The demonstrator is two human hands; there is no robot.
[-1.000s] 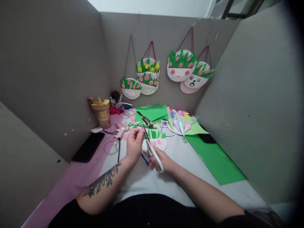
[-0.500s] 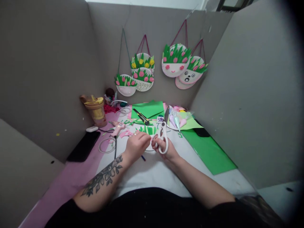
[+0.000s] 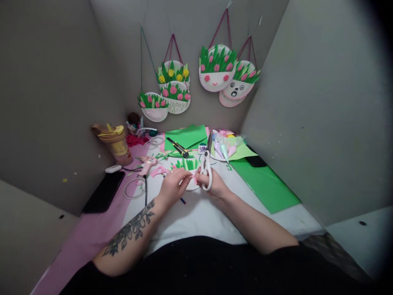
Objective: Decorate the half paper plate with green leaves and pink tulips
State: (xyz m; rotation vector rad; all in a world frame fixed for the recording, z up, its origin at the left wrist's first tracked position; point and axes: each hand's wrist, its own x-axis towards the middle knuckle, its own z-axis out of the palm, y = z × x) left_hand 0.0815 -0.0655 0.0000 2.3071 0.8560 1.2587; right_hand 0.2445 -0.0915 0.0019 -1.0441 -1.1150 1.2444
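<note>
Near the plate [image 3: 193, 188], scissors [image 3: 206, 157] are pointing lengthwise forward; right hand [image 3: 216, 185] is gripping them, left hand [image 3: 175, 183] is pinching pink paper [image 3: 194, 179].

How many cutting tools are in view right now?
2: white-handled scissors in the right hand, and a utility knife lying partly on the green paper. Others may be hidden.

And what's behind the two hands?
A white plate shows between the left hand and right hand, with green paper leaves above. The hands cover part of the plate, so I can't see what's there.
</note>
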